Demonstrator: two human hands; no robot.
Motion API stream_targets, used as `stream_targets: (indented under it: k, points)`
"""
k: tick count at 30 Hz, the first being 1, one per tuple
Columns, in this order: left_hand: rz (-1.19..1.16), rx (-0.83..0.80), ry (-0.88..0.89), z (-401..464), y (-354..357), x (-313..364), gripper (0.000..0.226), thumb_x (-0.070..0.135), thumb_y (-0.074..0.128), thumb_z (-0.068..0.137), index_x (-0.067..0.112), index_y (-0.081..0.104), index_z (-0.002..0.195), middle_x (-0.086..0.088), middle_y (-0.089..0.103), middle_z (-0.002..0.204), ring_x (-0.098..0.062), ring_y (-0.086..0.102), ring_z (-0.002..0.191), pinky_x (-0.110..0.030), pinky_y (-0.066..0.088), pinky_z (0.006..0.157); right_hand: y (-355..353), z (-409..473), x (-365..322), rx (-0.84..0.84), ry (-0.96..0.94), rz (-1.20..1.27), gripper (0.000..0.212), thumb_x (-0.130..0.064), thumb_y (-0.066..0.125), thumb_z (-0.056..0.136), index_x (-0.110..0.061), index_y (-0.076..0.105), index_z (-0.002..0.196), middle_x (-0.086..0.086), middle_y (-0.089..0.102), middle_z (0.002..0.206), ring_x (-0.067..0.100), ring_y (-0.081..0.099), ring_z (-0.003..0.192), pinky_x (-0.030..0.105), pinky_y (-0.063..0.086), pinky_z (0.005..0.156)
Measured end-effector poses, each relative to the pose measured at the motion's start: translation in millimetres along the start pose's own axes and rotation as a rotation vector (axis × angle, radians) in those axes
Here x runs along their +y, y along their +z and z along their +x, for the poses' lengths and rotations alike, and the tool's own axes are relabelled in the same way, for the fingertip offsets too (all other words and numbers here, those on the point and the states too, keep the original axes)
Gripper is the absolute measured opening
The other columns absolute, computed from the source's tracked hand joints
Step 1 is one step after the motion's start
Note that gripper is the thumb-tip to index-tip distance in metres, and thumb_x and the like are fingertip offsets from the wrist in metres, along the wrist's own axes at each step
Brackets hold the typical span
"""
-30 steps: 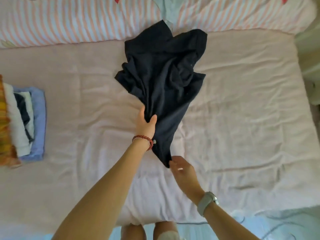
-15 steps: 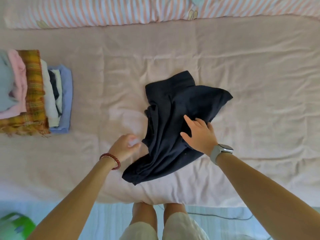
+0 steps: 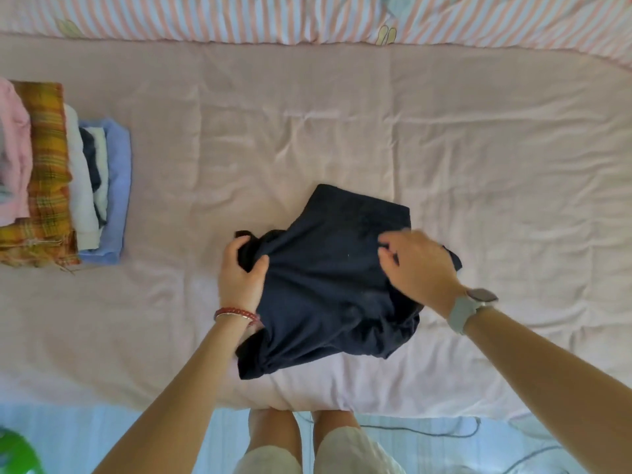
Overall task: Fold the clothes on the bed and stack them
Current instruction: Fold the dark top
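Observation:
A dark navy garment (image 3: pixel 328 285) lies bunched near the front edge of the pale pink bed (image 3: pixel 342 131). My left hand (image 3: pixel 241 271) grips its left edge, thumb and fingers curled round a fold of cloth. My right hand (image 3: pixel 417 265) pinches the cloth at the garment's right side, wrist with a grey watch above the fabric. A stack of folded clothes (image 3: pixel 58 179) sits at the left: pink, yellow plaid, white, dark and light blue pieces.
A striped pink-and-white pillow or duvet (image 3: pixel 239 15) runs along the far side of the bed. My legs stand at the bed's front edge. A dark cable (image 3: pixel 427 432) lies on the light floor, and a green object (image 3: pixel 13 453) sits at bottom left.
The garment has been pulled nearer the front edge and spread wider. My left hand took hold of its left edge; my right hand shifted right and now pinches the cloth.

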State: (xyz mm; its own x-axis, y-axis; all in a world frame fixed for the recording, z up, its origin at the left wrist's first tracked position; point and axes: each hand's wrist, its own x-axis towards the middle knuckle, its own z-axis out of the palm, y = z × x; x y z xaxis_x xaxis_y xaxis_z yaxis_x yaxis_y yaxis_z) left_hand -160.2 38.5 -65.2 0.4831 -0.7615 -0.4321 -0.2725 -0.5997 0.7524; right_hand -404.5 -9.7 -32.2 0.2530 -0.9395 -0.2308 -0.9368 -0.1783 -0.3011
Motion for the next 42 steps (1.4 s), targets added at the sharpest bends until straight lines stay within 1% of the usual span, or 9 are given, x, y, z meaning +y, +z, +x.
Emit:
stream_targets:
  k: [2, 4, 10, 13, 16, 20, 26, 36, 42]
  points:
    - [0.165, 0.120, -0.038, 8.6, -23.5, -6.5, 0.039, 0.008, 0.059, 0.086, 0.009, 0.049, 0.123, -0.007, 0.052, 0.122, -0.022, 0.052, 0.105, -0.024, 0.038, 0.082, 2.2, 30.8, 6.7, -0.127, 0.208, 0.092, 0.045, -0.030, 0.047, 0.094, -0.014, 0.042, 0.135, 0.012, 0.047, 0.131, 0.033, 0.042, 0.121, 0.045, 0.038, 0.095]
    - [0.444, 0.101, -0.053, 18.7, -37.4, -11.0, 0.041, 0.010, 0.059, 0.084, 0.011, 0.048, 0.124, -0.015, 0.043, 0.127, -0.035, 0.048, 0.110, -0.037, 0.042, 0.086, 11.1, 54.1, 12.9, -0.224, 0.446, 0.227, 0.061, -0.035, 0.048, 0.093, -0.014, 0.023, 0.144, 0.013, 0.032, 0.143, 0.035, 0.031, 0.129, 0.046, 0.030, 0.103]
    - [0.710, -0.173, 0.352, 44.8, -7.6, 13.4, 0.054, 0.027, 0.054, 0.090, 0.013, 0.037, 0.139, -0.010, 0.046, 0.137, -0.029, 0.037, 0.129, -0.043, 0.034, 0.102, 32.6, 45.1, 10.1, -0.446, 0.475, 0.423, 0.043, -0.027, 0.054, 0.093, -0.006, 0.043, 0.129, 0.015, 0.059, 0.112, 0.031, 0.057, 0.098, 0.031, 0.043, 0.077]
    - [0.437, -0.466, 0.112, 62.0, 29.5, 28.1, 0.073, 0.033, 0.058, 0.089, 0.011, 0.019, 0.147, -0.009, 0.036, 0.146, -0.027, 0.036, 0.134, -0.041, 0.033, 0.109, 29.3, 28.5, 8.5, -0.450, 0.339, 0.391, 0.023, -0.027, 0.051, 0.094, -0.009, 0.056, 0.107, 0.009, 0.061, 0.091, 0.030, 0.059, 0.089, 0.030, 0.039, 0.071]
    - [0.303, -0.604, -0.090, 71.1, 45.7, 47.5, 0.056, 0.035, 0.056, 0.091, 0.008, 0.041, 0.137, -0.009, 0.050, 0.134, -0.026, 0.048, 0.122, -0.039, 0.041, 0.102, 8.5, 24.2, 13.1, -0.307, 0.336, 0.309, 0.022, -0.028, 0.048, 0.095, -0.012, 0.059, 0.105, 0.007, 0.062, 0.089, 0.030, 0.058, 0.088, 0.031, 0.042, 0.070]
    - [0.165, -0.400, 0.171, 69.7, 26.1, 111.7, 0.025, 0.022, 0.052, 0.094, 0.002, 0.062, 0.106, -0.006, 0.060, 0.092, -0.019, 0.055, 0.085, -0.023, 0.043, 0.068, -44.9, 44.6, 13.6, -0.007, 0.371, 0.305, 0.025, -0.028, 0.049, 0.095, -0.014, 0.063, 0.111, 0.008, 0.061, 0.106, 0.029, 0.056, 0.097, 0.032, 0.043, 0.077]
    - [-0.143, -0.020, 0.564, 44.8, -39.6, 233.5, 0.016, 0.020, 0.057, 0.091, 0.018, 0.053, 0.075, 0.009, 0.052, 0.070, 0.004, 0.050, 0.064, -0.014, 0.042, 0.064, -155.6, 91.2, -33.0, 0.334, 0.290, 0.917, 0.014, -0.006, 0.053, 0.092, -0.007, 0.062, 0.103, 0.007, 0.058, 0.096, 0.008, 0.060, 0.063, 0.016, 0.053, 0.062]
    - [-0.249, 0.297, 1.015, 12.8, -130.7, 346.9, 0.032, 0.027, 0.051, 0.086, 0.003, 0.065, 0.102, 0.017, 0.059, 0.091, 0.008, 0.055, 0.082, -0.011, 0.042, 0.079, -289.2, 98.3, -95.2, 0.800, -0.133, 0.685, 0.028, 0.005, 0.053, 0.080, -0.004, 0.067, 0.102, 0.000, 0.047, 0.099, 0.012, 0.050, 0.088, 0.018, 0.042, 0.082]
    - [0.102, 0.230, 1.198, -6.9, -124.8, 258.8, 0.030, 0.018, 0.051, 0.086, 0.010, 0.060, 0.114, -0.005, 0.066, 0.099, -0.008, 0.055, 0.090, -0.015, 0.045, 0.074, -217.4, 50.2, -64.1, 0.758, -0.234, 0.508, 0.028, 0.009, 0.056, 0.079, 0.003, 0.065, 0.105, 0.010, 0.048, 0.099, 0.003, 0.044, 0.089, 0.000, 0.032, 0.083]
